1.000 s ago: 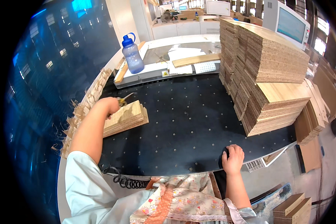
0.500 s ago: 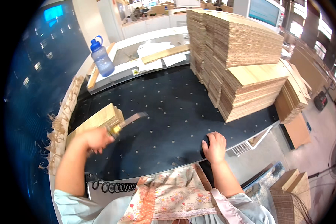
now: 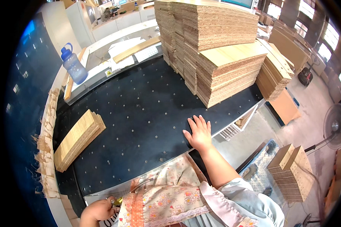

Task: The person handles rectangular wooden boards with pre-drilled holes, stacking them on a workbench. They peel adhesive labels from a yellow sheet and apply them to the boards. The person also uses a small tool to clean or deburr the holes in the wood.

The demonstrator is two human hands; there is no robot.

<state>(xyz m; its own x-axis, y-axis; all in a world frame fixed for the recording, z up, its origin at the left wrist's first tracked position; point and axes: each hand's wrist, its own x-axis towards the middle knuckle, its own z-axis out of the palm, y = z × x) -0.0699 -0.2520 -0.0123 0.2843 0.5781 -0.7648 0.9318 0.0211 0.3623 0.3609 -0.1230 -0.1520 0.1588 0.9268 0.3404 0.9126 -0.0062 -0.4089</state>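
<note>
Head view: the left hand (image 3: 98, 210), at the lower edge beside the apron (image 3: 166, 200), is curled around a yellow-bodied tool (image 3: 118, 201), partly hidden by the fingers. The right hand (image 3: 199, 135) grasps nothing; its fingers are spread flat on the black table (image 3: 140, 113), near the front edge. A short pile (image 3: 79, 140) of narrow boards lies at the table's left; a tall stack (image 3: 223, 49) of boards stands at its far right.

Containers: a translucent blue bottle (image 3: 75, 68) with a looped cap stands on the white ledge (image 3: 93, 77) behind the table; whether it holds liquid cannot be told. Below the table's right edge is a white slotted basket (image 3: 229, 132), its contents unclear.

Markings: the ledge's front bears a small yellow label (image 3: 108, 72). Faint pale print on the bottle and rows of print on a sheet (image 3: 146, 54) are too small to read.
</note>
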